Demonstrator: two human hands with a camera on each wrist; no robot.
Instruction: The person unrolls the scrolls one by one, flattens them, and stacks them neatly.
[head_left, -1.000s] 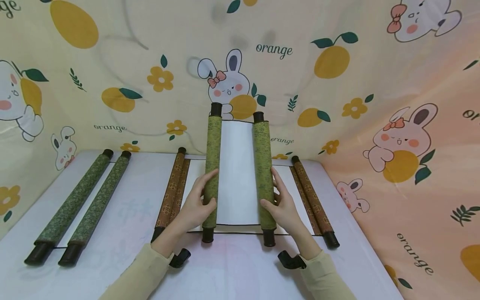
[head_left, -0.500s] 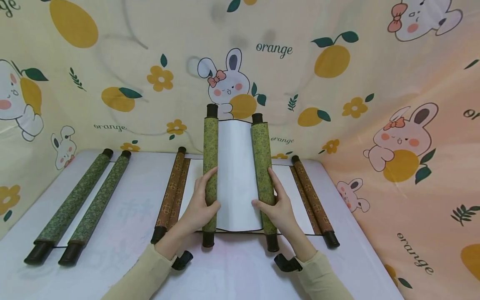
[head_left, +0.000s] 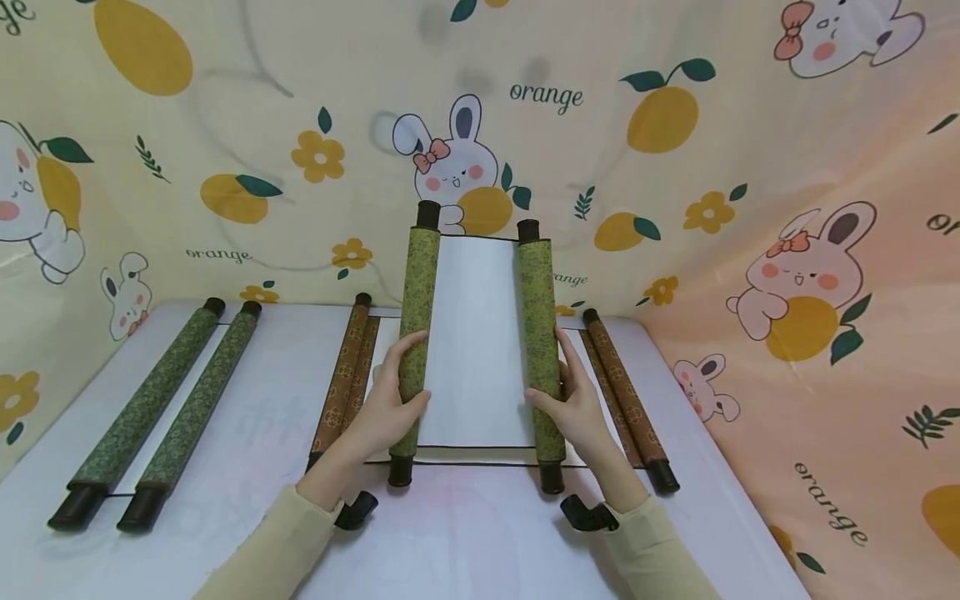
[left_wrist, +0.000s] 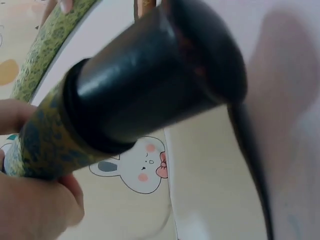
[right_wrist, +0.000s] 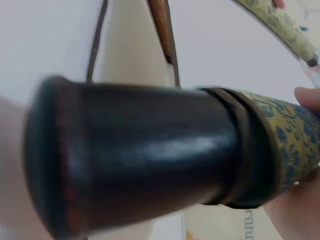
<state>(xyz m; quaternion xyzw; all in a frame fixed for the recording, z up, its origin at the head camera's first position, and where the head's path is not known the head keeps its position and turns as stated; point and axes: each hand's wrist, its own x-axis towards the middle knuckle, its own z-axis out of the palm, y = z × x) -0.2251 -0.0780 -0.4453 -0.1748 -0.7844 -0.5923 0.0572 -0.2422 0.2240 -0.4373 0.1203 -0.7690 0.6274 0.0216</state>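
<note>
My left hand (head_left: pixel 386 404) grips the left roller (head_left: pixel 418 308) of an olive-green patterned hanging scroll, and my right hand (head_left: pixel 577 408) grips its right roller (head_left: pixel 538 325). Between the rollers stretches a blank white sheet (head_left: pixel 476 350), nearly flat. The scroll is tilted up, its top reaching in front of the backdrop. In the left wrist view a black end knob (left_wrist: pixel 155 75) fills the middle, fingers (left_wrist: pixel 45 205) curled round the green roll behind it. Another black knob (right_wrist: pixel 150 150) dominates the right wrist view. Under the green scroll lies a brown patterned scroll (head_left: pixel 342 375), its middle mostly hidden.
A dark green scroll (head_left: pixel 150 400), its two rolls side by side, lies on the left of the white table (head_left: pixel 255 467). Behind and to the right hangs a backdrop cloth (head_left: pixel 300 83) printed with rabbits and oranges. Black cameras (head_left: pixel 588 512) sit at both wrists.
Both hands have moved apart with their rollers, so more white sheet shows between them. The sheet bowed slightly half a second ago and is flatter now. The other scrolls have stayed put.
</note>
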